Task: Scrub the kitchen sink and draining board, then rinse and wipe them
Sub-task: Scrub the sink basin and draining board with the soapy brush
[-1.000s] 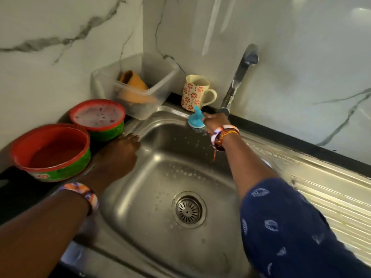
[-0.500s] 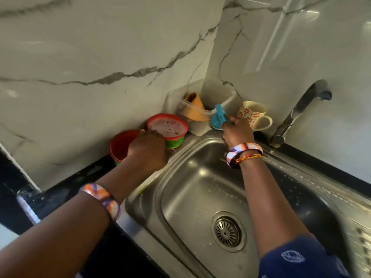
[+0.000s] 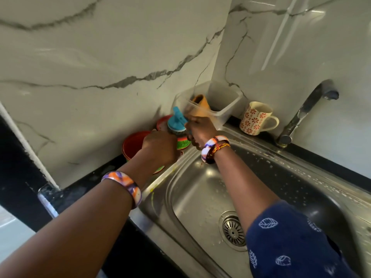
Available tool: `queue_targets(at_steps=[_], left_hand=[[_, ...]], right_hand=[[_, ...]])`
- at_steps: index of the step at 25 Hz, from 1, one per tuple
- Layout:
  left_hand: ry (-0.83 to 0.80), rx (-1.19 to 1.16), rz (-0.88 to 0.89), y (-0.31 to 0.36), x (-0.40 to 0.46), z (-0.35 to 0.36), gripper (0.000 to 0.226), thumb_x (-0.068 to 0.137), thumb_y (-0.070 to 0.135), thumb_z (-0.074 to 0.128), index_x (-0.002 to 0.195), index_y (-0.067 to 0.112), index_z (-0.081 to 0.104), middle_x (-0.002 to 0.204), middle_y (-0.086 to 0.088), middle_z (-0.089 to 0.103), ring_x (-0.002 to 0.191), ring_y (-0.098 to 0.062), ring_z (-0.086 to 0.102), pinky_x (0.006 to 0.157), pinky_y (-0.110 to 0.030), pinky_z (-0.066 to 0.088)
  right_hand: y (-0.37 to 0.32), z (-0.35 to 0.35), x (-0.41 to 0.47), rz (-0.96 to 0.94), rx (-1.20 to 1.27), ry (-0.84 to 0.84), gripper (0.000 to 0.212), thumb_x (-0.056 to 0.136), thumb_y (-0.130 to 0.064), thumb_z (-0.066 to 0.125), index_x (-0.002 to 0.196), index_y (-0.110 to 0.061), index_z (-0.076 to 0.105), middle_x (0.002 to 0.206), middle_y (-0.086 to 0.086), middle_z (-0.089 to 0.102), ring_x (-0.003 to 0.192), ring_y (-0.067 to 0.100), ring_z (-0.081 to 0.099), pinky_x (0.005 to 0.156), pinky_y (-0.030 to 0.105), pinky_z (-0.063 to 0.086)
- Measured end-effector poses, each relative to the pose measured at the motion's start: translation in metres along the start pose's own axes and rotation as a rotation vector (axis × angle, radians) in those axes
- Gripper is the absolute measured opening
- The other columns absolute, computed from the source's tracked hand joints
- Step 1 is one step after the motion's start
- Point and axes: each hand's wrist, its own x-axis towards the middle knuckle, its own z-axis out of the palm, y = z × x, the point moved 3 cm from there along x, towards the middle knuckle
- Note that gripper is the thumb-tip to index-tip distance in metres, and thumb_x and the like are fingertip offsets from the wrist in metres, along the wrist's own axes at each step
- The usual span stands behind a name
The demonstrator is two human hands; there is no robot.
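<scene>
**Loading the scrubber at the soap bowls beside the sink**

Dipping seems to be the step in hand: the right hand (image 3: 200, 130) grips a blue-handled scrubber (image 3: 176, 123) over the smaller red-and-green bowl (image 3: 183, 142), which stands just beyond the sink's (image 3: 192, 197) far left corner. The scrubber's blue handle points up and away toward the wall, its dark scouring head facing down at the bowl; whether the head touches what is inside is hidden. The left hand (image 3: 160, 150) lies curled over the nearer, larger red bowl (image 3: 133, 144), just left of that same corner; whether it grips the rim or merely rests there I cannot tell. From the scrubber, the basin lies down and to the right, so the right hand is better placed to carry it back. Droplets speckle the sink's far rim, and the drain (image 3: 233, 230) sits well toward the near side.
</scene>
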Motion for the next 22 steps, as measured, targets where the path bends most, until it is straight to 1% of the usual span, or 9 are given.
queue_targets(at_steps=[2,5,9,13,15,17,19,20,22], left_hand=[[-0.016,0.005,-0.005,0.001,0.000,-0.003,0.049,0.091,0.046,0.049,0.127,0.014,0.051,0.131,-0.009,0.054,0.120,-0.028,0.052,0.093,-0.033,0.044],[-0.026,0.008,-0.020,0.001,0.001,-0.007,0.048,0.091,0.046,0.050,0.126,0.013,0.053,0.130,-0.008,0.055,0.120,-0.027,0.052,0.093,-0.033,0.044],[-0.046,0.015,-0.026,0.002,0.000,-0.007,0.048,0.091,0.045,0.050,0.128,0.014,0.051,0.130,-0.008,0.054,0.119,-0.027,0.051,0.093,-0.033,0.044],[-0.071,0.043,-0.008,0.003,0.000,-0.007,0.049,0.092,0.045,0.048,0.130,0.015,0.049,0.136,-0.007,0.049,0.123,-0.027,0.048,0.096,-0.033,0.042],[-0.068,0.050,0.005,0.004,0.002,-0.006,0.049,0.093,0.045,0.048,0.131,0.015,0.048,0.134,-0.008,0.051,0.123,-0.028,0.048,0.097,-0.033,0.041],[-0.076,0.066,0.003,0.003,0.002,-0.004,0.051,0.093,0.045,0.047,0.131,0.012,0.048,0.134,-0.010,0.050,0.123,-0.029,0.048,0.097,-0.035,0.042],[-0.116,0.060,-0.001,-0.001,0.003,-0.001,0.056,0.093,0.047,0.045,0.132,0.008,0.047,0.137,-0.013,0.049,0.125,-0.030,0.048,0.098,-0.036,0.042],[-0.127,0.045,0.001,-0.004,0.003,0.000,0.057,0.093,0.048,0.045,0.133,0.007,0.046,0.138,-0.013,0.048,0.125,-0.030,0.048,0.099,-0.036,0.041],[-0.116,0.021,0.003,-0.009,0.000,0.005,0.055,0.092,0.047,0.045,0.131,0.008,0.047,0.136,-0.013,0.051,0.124,-0.030,0.049,0.099,-0.036,0.041]], right_hand=[[0.008,0.003,0.007,0.065,-0.009,-0.016,0.041,0.088,-0.007,0.045,0.124,-0.017,0.061,0.054,-0.010,0.041,0.046,0.005,0.036,0.045,0.018,0.027],[0.007,0.008,0.013,0.039,-0.061,-0.031,0.041,0.089,-0.006,0.043,0.127,-0.014,0.060,0.059,-0.010,0.039,0.052,0.006,0.035,0.048,0.017,0.027],[0.007,0.004,0.007,0.086,-0.014,-0.080,0.038,0.092,-0.004,0.043,0.126,-0.009,0.057,0.061,-0.005,0.044,0.050,0.011,0.040,0.036,0.014,0.031],[0.001,0.006,0.012,0.101,-0.088,-0.091,0.035,0.094,-0.009,0.047,0.126,0.000,0.055,0.070,-0.004,0.047,0.057,0.003,0.038,0.052,0.017,0.035],[-0.005,0.010,0.009,0.104,0.032,-0.078,0.034,0.092,-0.005,0.046,0.124,-0.003,0.059,0.067,0.000,0.049,0.047,0.002,0.043,0.042,0.012,0.033],[-0.017,0.000,0.006,0.091,0.162,-0.046,0.029,0.093,-0.004,0.045,0.117,-0.002,0.062,0.057,0.004,0.042,0.030,0.003,0.039,0.031,0.015,0.029],[-0.031,-0.014,0.006,0.071,0.171,-0.040,0.028,0.095,-0.005,0.044,0.118,-0.005,0.059,0.058,0.003,0.039,0.022,0.001,0.037,0.027,0.013,0.029],[-0.037,-0.020,0.006,0.049,0.109,-0.045,0.030,0.096,-0.006,0.044,0.123,-0.003,0.056,0.061,0.000,0.039,0.023,-0.001,0.039,0.028,0.009,0.031],[-0.038,-0.022,-0.001,0.035,-0.019,-0.077,0.036,0.096,-0.008,0.045,0.131,0.000,0.050,0.066,-0.008,0.039,0.037,-0.004,0.047,0.042,0.014,0.042]])
